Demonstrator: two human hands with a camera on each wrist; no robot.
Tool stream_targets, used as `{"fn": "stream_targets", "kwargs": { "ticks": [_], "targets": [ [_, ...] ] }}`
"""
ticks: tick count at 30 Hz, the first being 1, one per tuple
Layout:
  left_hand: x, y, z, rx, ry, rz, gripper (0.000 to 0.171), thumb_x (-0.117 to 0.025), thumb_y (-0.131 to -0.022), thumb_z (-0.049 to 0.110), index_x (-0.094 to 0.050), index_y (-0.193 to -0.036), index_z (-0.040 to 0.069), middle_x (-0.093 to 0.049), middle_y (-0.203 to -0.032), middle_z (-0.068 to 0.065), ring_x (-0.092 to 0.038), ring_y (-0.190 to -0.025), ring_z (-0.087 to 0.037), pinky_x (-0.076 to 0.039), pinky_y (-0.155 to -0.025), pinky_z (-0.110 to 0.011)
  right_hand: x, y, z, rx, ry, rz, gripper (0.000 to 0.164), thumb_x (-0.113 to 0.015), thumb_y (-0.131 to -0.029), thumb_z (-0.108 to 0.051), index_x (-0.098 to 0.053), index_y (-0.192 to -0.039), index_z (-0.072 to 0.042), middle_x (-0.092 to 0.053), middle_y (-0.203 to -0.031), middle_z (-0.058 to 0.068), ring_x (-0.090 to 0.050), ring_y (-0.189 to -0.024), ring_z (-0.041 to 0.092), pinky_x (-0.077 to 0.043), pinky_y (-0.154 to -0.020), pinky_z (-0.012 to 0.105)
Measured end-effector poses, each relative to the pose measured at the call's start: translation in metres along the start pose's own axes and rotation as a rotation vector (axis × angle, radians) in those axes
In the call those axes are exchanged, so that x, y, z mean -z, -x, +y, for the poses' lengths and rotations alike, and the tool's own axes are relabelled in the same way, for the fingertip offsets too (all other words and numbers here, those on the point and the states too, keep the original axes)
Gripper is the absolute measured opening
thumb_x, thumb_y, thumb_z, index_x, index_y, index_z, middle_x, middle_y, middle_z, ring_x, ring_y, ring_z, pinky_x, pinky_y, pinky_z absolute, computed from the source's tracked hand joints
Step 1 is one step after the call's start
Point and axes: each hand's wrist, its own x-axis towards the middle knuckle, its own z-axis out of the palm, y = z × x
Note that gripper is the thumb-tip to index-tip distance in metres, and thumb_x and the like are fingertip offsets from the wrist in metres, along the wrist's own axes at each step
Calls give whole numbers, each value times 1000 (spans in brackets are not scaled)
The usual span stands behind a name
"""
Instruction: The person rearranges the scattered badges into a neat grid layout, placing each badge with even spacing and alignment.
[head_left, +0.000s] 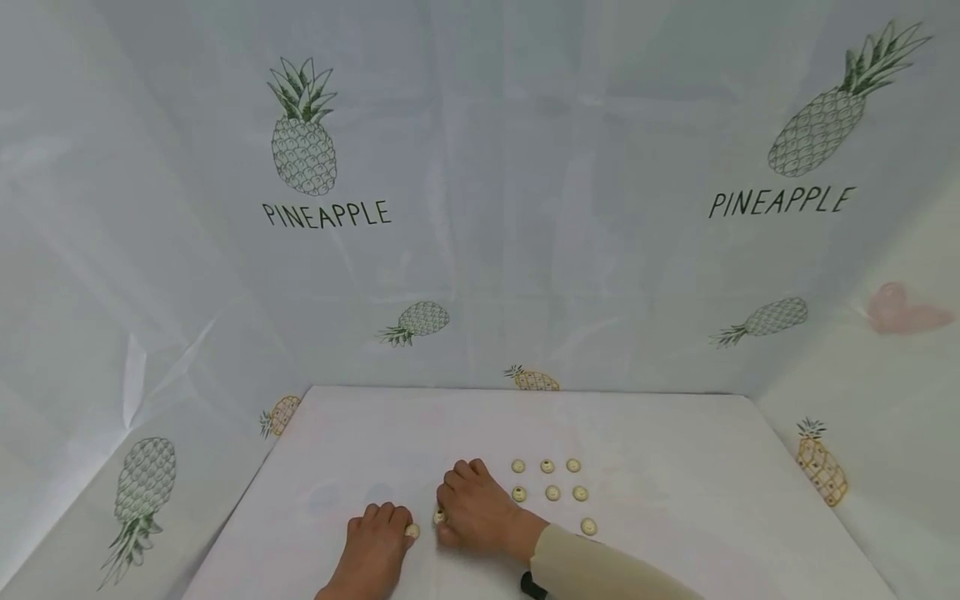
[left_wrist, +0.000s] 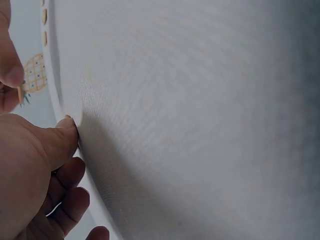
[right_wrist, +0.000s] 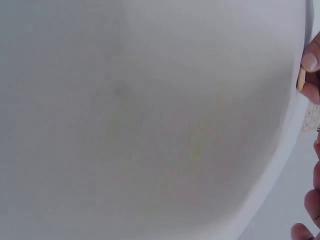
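My left hand (head_left: 375,546) is low at the centre-left of the white tabletop, pinching a small round cream disc (head_left: 412,530) by its thumb side. In the left wrist view only a sliver of that disc shows above the thumb. Just to the right, my right hand (head_left: 476,510) holds another cream disc (head_left: 439,517) at its fingertips, its marked face partly covered. The two discs are a short gap apart. In the right wrist view, a thumb and finger pinch a thin disc (right_wrist: 301,79) at the right edge.
Right of my right hand, several similar discs (head_left: 552,493) lie flat in rough rows, some with a dark mark. A lower one (head_left: 588,526) lies close above the beige sleeve (head_left: 600,567). Pineapple-printed cloth (head_left: 517,208) walls in the white table (head_left: 675,450) at back and sides.
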Motion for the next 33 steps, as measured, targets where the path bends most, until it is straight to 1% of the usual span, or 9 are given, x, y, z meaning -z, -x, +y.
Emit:
{"fn": "stream_targets", "kwargs": {
  "ticks": [3,8,13,19,22,26,33],
  "targets": [
    [-2,1,-1,6,8,-5,17,-75,-96,27,-61,-99,17,-48,-87,8,-41,-84,-15,-42,-74,-42,1,5,5,1,11,33,24,-69,-90,-45,-62,-88,-22,-52,-85,-9,-47,-87,13,-43,-87,33],
    [-4,0,-2,19,15,-14,18,-76,-96,27,-60,-98,18,-48,-87,8,-42,-85,-15,-42,-75,-44,5,16,15,-22,10,48,23,-70,-88,-44,-62,-88,-22,-53,-86,-9,-49,-88,13,-44,-88,34],
    [-6,2,-3,22,10,-16,18,-76,-96,27,-61,-98,17,-49,-88,7,-43,-86,-16,-44,-76,-45,10,28,24,-46,4,66,23,-71,-89,-43,-62,-88,-21,-53,-87,-9,-48,-88,14,-43,-88,35],
    [-5,1,-6,11,20,-21,17,-74,-98,25,-60,-98,16,-48,-87,6,-43,-85,-16,-45,-76,-46,17,44,36,-83,-45,75,20,-70,-92,-40,-62,-90,-21,-54,-90,-8,-47,-91,14,-44,-91,36],
    [-5,0,-6,5,20,-30,15,-72,-100,25,-59,-99,16,-47,-87,6,-43,-85,-16,-46,-75,-47,19,56,43,-109,-67,82,18,-72,-92,-38,-63,-91,-22,-55,-90,-9,-47,-92,13,-43,-91,36],
    [-5,-1,-6,10,21,-34,16,-73,-99,25,-60,-98,16,-48,-86,5,-44,-85,-16,-46,-76,-47,21,75,55,-148,-75,98,17,-74,-89,-36,-63,-90,-23,-55,-90,-9,-46,-91,13,-41,-87,36],
    [-3,-2,-3,9,31,-38,17,-73,-99,25,-59,-98,16,-47,-85,6,-44,-84,-15,-46,-75,-46,28,112,76,-232,-97,93,22,-79,-87,-36,-64,-93,-21,-56,-93,-9,-46,-93,12,-40,-88,38]
  ]
}}
